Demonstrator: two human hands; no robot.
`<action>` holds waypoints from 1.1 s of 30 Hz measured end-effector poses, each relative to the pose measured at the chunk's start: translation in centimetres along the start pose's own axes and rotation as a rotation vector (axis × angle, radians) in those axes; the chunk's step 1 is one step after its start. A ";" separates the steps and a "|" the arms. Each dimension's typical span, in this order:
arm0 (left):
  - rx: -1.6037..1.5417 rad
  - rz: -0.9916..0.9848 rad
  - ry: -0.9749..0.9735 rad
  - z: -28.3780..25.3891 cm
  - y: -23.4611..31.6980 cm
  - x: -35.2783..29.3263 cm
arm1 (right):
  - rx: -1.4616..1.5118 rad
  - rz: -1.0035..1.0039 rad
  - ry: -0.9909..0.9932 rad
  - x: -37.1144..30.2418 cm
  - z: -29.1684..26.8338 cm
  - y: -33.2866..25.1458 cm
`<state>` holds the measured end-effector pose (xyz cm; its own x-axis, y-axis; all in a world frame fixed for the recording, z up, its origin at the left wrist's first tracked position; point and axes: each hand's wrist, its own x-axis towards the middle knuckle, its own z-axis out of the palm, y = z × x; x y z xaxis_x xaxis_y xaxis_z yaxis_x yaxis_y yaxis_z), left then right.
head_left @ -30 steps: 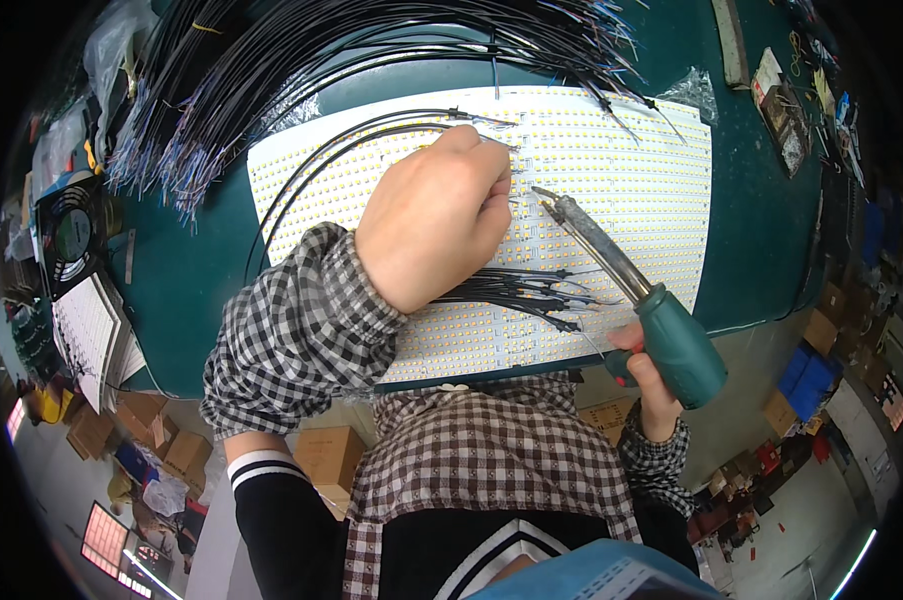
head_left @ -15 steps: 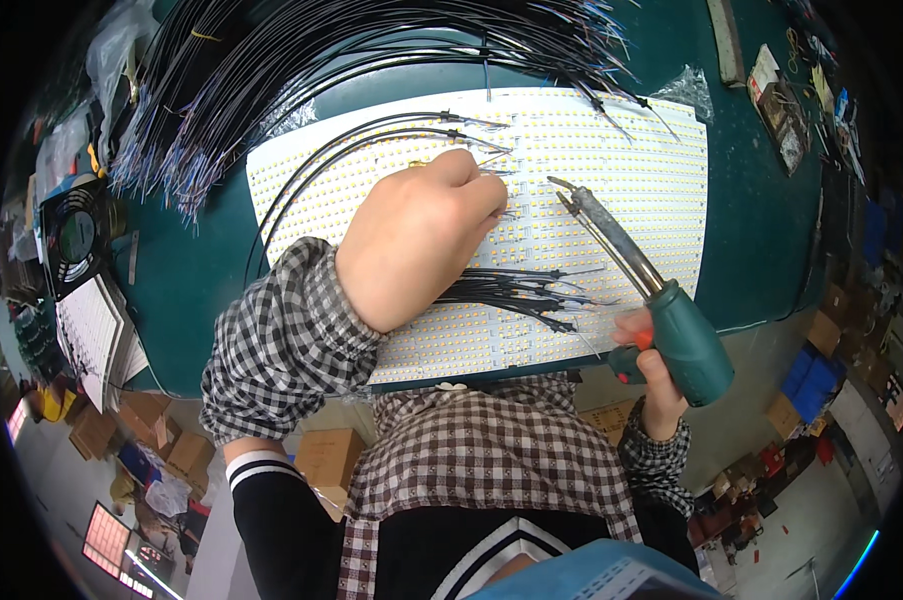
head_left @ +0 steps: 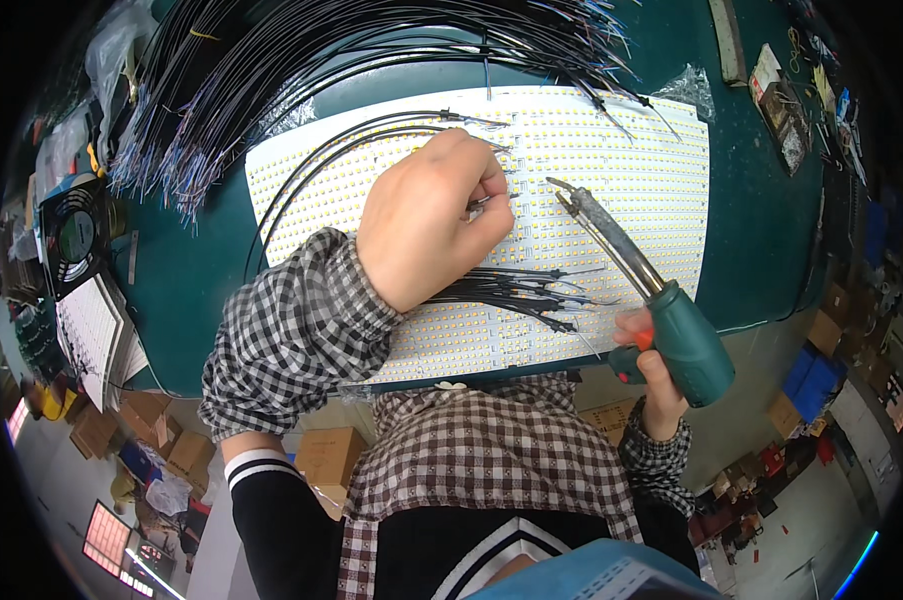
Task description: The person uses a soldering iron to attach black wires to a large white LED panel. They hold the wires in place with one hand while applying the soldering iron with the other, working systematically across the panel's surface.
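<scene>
A wide white LED board (head_left: 621,225), dotted with rows of small yellow chips, lies in front of me. Over its middle my left hand (head_left: 431,215) is closed in a pinch on a thin black cable, mostly hidden by the fingers. Black cables (head_left: 346,128) curve over the board's upper left, their bared wire ends by the middle strip. Below my left hand rests a bundle of short black cables (head_left: 511,290). My right hand (head_left: 656,385) is wrapped round a green soldering gun (head_left: 691,345) with a red trigger; its tip hangs above the board, right of my left hand.
A big heap of black cables (head_left: 241,80) with bared ends covers the far left of the green table (head_left: 186,330). A black fan (head_left: 75,238) and a stack of white boards (head_left: 96,330) are at the left. A dirty tray (head_left: 779,120) sits far right.
My left hand has shifted slightly to the right and turned, opening a small gap between thumb and fingers. My right hand and the soldering gun have stayed put.
</scene>
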<state>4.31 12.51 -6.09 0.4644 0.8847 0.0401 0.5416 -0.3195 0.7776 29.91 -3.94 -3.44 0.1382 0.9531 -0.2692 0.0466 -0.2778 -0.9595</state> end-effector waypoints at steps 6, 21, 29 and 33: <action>0.018 0.028 0.005 0.2 -0.1 0.0 | -0.073 0.004 -0.020 -0.4 -0.7 0.5; 0.018 0.033 0.018 0.3 -0.1 0.2 | -0.073 -0.039 -0.067 -0.1 -1.3 1.3; 0.037 0.046 0.024 0.4 -0.1 0.3 | -0.092 0.082 -0.048 -0.8 -1.2 1.0; 0.045 0.047 0.021 0.4 -0.1 0.3 | -0.156 0.017 -0.074 -0.5 -1.2 1.2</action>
<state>4.68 12.65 -6.39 0.4759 0.8749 0.0895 0.5508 -0.3758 0.7452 31.10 -4.88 -4.33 0.0671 0.9528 -0.2960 0.1985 -0.3035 -0.9319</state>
